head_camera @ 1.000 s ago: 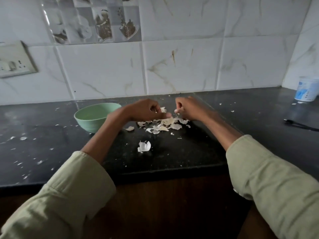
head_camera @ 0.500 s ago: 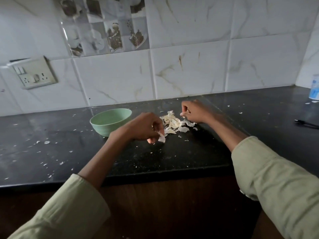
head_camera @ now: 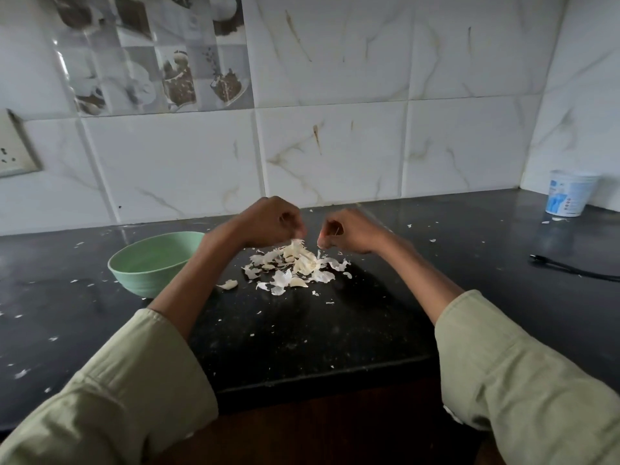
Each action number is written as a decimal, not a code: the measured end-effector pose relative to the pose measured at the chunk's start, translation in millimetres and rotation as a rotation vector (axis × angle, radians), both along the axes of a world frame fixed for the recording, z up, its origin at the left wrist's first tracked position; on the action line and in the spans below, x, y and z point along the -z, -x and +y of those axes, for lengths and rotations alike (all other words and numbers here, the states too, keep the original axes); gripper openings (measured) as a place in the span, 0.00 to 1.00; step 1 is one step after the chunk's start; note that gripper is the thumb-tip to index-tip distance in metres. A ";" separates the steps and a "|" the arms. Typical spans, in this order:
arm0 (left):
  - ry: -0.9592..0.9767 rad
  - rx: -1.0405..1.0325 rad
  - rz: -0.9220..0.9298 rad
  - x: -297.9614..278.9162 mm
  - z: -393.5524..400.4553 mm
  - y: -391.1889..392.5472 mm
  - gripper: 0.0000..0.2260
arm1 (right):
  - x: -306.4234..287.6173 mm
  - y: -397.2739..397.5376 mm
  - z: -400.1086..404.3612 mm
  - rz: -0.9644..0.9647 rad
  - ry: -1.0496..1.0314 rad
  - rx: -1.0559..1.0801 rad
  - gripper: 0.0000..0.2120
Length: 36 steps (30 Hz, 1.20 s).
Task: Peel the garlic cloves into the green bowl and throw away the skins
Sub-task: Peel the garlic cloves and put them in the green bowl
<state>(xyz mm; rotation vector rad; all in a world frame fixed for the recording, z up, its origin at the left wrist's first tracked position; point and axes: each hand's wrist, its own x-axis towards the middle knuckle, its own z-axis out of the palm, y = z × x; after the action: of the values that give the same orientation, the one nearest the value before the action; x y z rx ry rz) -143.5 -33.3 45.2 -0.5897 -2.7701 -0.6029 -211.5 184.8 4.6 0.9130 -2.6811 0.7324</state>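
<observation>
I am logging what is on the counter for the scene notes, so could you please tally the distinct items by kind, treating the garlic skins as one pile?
Green bowl: 1
Pile of garlic skins: 1
White printed cup: 1
Black cable: 1
Hands: 2, left hand and right hand
Total: 6

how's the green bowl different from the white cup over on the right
The green bowl is wide, low and plain mint; the white cup is taller, narrower and carries blue print. The bowl sits beside the left forearm, the cup far off in the right corner by the wall. Both stand upright on the black counter.
</observation>
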 end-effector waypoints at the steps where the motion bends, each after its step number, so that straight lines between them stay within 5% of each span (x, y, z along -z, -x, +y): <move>1: -0.079 -0.025 0.077 10.1 0.2 6.7 0.09 | 1.0 1.8 0.7 0.003 -0.019 -0.003 0.08; 8: -0.417 -0.085 0.103 56.2 -4.6 22.6 0.24 | 7.4 3.8 -6.5 0.051 -0.005 0.013 0.05; 14: -0.532 -0.105 0.158 64.2 -9.3 30.6 0.29 | -17.7 -6.2 -20.4 0.611 0.250 0.075 0.09; 19: -0.432 -0.096 0.219 63.7 -8.2 30.2 0.29 | 9.1 -5.2 -22.7 0.017 -0.354 0.096 0.13; 22: -0.353 -0.132 0.199 66.7 -3.9 30.5 0.24 | 6.6 -9.6 -15.9 0.100 -0.280 0.062 0.15; 25: -0.311 -0.164 0.187 68.4 -4.3 33.5 0.21 | 10.4 -15.5 -17.6 0.176 -0.243 0.031 0.07; 31: -0.341 -0.194 0.185 67.4 -7.1 38.5 0.18 | -13.8 -21.3 -29.3 0.662 0.277 0.093 0.09; 36: -0.312 -0.180 0.192 63.2 -0.5 31.7 0.15 | 4.3 -12.9 -22.0 0.017 -0.332 0.096 0.11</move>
<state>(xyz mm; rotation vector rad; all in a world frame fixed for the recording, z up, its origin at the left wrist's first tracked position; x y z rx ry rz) -175.3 -33.8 -18.0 -0.3084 -2.4484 -0.8651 -198.6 162.7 0.3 0.8460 -2.8586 0.2610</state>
